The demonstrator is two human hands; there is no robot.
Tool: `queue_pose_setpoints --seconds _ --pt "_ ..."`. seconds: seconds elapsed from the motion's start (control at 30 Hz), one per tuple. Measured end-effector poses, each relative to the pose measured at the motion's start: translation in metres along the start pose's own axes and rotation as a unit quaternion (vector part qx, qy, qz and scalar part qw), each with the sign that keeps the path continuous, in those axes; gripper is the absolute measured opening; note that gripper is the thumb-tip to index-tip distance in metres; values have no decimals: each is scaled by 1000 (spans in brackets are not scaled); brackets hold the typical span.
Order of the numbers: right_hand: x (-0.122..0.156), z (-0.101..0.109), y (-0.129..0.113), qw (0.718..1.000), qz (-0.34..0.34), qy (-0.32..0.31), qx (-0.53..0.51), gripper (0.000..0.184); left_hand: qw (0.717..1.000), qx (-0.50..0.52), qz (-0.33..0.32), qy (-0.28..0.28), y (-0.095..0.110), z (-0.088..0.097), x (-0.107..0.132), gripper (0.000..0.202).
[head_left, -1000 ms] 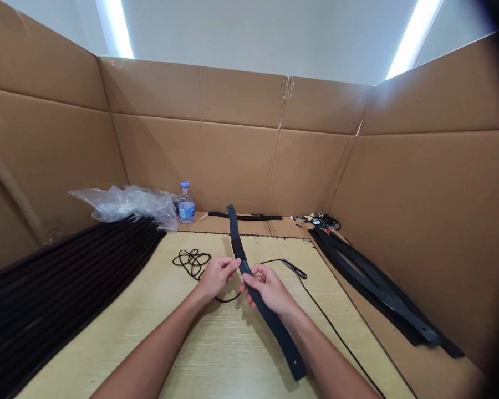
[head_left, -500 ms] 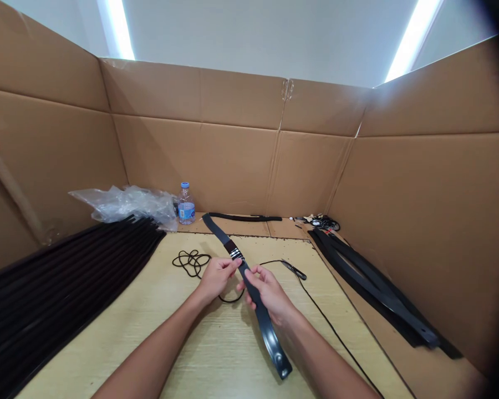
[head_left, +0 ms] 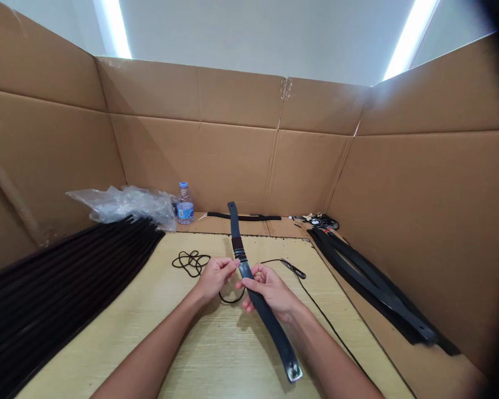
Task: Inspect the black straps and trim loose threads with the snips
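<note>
A long, dark, slightly curved flat strip (head_left: 270,321) is held up over the table, its far end pointing away from me. Black cord (head_left: 240,255) is wound around its middle in several turns, beside a dark band. My right hand (head_left: 270,291) grips the strip just below the windings, thumb on top. At the windings' near edge, my left hand (head_left: 216,277) pinches the cord between thumb and forefinger. A loose tangle of black cord (head_left: 191,263) lies on the table left of my left hand, and a loop hangs between the hands.
Small dark-handled scissors (head_left: 294,269) lie right of my hands, near a trailing cord. Many dark strips (head_left: 66,288) cover the left side; more dark strips (head_left: 374,288) lie right. A water bottle (head_left: 185,205) and clear plastic bags (head_left: 128,205) stand behind. Cardboard walls (head_left: 199,160) enclose the table.
The strip has turned, its far end swinging right and its near end shifting slightly right. My hands stay in nearly the same place, still on the strip and the cord.
</note>
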State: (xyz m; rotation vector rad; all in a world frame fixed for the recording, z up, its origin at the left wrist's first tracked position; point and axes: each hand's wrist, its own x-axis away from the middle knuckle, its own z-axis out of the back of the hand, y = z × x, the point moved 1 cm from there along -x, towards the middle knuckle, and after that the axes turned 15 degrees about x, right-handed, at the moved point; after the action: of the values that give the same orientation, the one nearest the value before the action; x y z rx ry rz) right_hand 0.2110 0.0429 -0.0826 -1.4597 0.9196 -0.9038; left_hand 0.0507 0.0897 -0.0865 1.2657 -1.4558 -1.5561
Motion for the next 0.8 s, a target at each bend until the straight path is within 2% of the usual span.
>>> queue_pose_setpoints --seconds 0.17,0.27,0.4,0.53,0.7,0.8 --pt "-13 5 3 998 -16 59 -31 52 995 -87 -38 34 -4 0 -6 49" --pt "-16 6 7 990 -45 101 -86 51 995 -91 -21 32 -8 0 -8 50" --pt "-10 1 8 993 -50 74 -79 42 998 -66 10 15 -11 0 -6 53" --pt "-9 -1 5 994 -32 85 -60 56 999 -32 20 -1 -8 -1 -4 51" --pt "-13 0 4 992 -20 87 -88 53 999 -36 10 32 -4 -3 -3 53" --pt "-8 0 6 994 -26 71 -80 55 999 -18 23 18 -5 -3 -2 55"
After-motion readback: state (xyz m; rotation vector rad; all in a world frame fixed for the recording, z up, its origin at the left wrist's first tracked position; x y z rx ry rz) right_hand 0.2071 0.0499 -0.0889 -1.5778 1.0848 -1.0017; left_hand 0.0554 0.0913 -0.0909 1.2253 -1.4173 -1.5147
